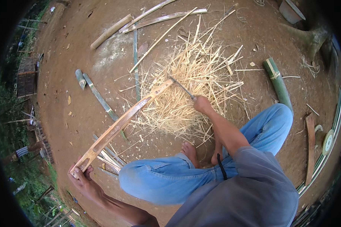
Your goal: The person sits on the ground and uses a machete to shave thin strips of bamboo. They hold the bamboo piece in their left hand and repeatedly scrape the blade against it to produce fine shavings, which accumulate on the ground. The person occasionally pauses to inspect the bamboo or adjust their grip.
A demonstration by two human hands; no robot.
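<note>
My left hand [82, 181] grips the near end of a long split bamboo slat [121, 123], which slants up and to the right over the ground. My right hand [202, 104] holds the handle of a knife [182, 87] whose blade meets the slat's far end. Under the blade lies a heap of pale bamboo shavings [193, 87]. My legs in blue jeans are folded, and a bare foot [190, 153] rests at the edge of the heap.
Bare dirt ground all round. Split bamboo slats [155, 19] lie at the top, thin green strips [100, 99] at the left, a green bamboo section [278, 83] at the right, more strips [110, 157] near my knee. A grey tub [291, 11] sits top right.
</note>
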